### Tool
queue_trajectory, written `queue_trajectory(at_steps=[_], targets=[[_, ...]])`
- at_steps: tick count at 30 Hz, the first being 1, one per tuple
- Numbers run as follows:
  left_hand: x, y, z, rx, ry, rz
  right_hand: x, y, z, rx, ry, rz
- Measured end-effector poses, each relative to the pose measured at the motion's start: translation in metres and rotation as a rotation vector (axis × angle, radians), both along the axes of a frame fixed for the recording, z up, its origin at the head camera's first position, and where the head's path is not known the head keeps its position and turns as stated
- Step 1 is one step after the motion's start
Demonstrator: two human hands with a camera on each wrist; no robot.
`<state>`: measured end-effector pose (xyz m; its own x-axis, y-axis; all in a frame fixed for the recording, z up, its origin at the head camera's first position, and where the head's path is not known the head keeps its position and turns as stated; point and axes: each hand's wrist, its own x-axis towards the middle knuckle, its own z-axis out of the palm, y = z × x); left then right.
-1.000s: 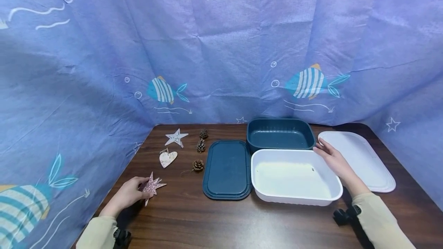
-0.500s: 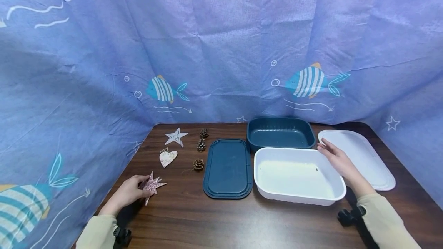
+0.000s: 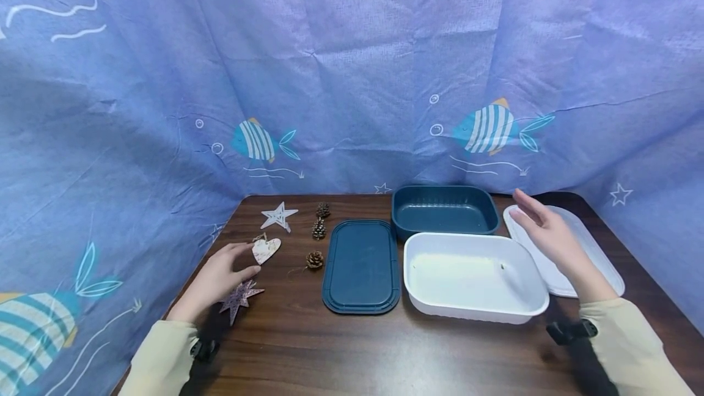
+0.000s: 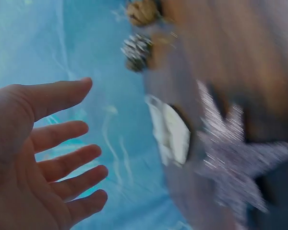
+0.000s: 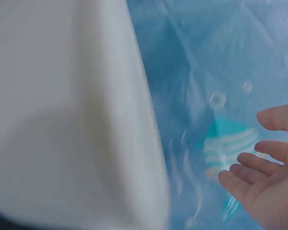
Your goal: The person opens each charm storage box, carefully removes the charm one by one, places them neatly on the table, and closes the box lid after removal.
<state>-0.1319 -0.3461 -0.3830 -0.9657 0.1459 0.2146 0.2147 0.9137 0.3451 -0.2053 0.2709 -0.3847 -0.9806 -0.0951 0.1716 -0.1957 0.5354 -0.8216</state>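
Observation:
My left hand point(image 3: 222, 271) hovers with spread fingers over the left of the table, holding nothing. Just below it lies a pink glitter star point(image 3: 240, 299), partly covered by the hand in the head view and blurred in the left wrist view. A pale heart ornament point(image 3: 266, 250) lies just past the fingertips. My right hand point(image 3: 555, 240) is raised beside the white bin point(image 3: 475, 313), fingers loosely extended and nothing in them. It overlaps the white lid point(image 3: 596, 255) in the head view. The right wrist view has the bin's white wall point(image 5: 120, 120) close at left.
A dark blue bin point(image 3: 445, 219) stands behind the white one, with a dark blue lid point(image 3: 361, 267) flat to its left. A white star point(image 3: 279, 217) and several pine cones point(image 3: 315, 260) lie further back left. A printed curtain point(image 3: 352, 78) hangs behind the table.
My left hand has let go of the pink star and moved up and away toward the heart. My right hand has lifted from beside the white bin, which shifted slightly right earlier.

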Motion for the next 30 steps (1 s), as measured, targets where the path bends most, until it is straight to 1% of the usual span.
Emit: queue_trajectory(at_steps=[2, 5, 9, 12, 15, 17, 20, 23, 25, 30], targets=[[-0.003, 0.011, 0.009, -0.011, 0.020, -0.011, 0.006, -0.010, 0.010, 0.025, 0.054, 0.033], [-0.006, 0.028, 0.018, -0.010, 0.036, -0.037, 0.017, -0.029, 0.018, 0.053, 0.158, 0.088], [-0.009, 0.052, 0.022, -0.011, 0.073, -0.101, 0.031, -0.061, 0.020, 0.074, 0.250, 0.152], [-0.008, 0.068, 0.021, -0.025, 0.129, -0.156, 0.041, -0.086, 0.017, 0.087, 0.277, 0.199], [-0.007, 0.082, 0.019, -0.027, 0.193, -0.196, 0.051, -0.110, 0.011, 0.103, 0.321, 0.252], [-0.007, 0.089, 0.015, -0.017, 0.221, -0.213, 0.057, -0.124, 0.007, 0.116, 0.358, 0.286], [-0.008, 0.098, 0.009, -0.024, 0.237, -0.245, 0.064, -0.141, -0.001, 0.150, 0.434, 0.332], [-0.008, 0.104, 0.000, -0.046, 0.233, -0.279, 0.069, -0.155, -0.010, 0.191, 0.472, 0.362], [-0.008, 0.107, -0.005, -0.060, 0.217, -0.294, 0.072, -0.163, -0.016, 0.213, 0.460, 0.375], [-0.006, 0.111, -0.019, -0.078, 0.140, -0.313, 0.078, -0.175, -0.028, 0.264, 0.381, 0.410]])
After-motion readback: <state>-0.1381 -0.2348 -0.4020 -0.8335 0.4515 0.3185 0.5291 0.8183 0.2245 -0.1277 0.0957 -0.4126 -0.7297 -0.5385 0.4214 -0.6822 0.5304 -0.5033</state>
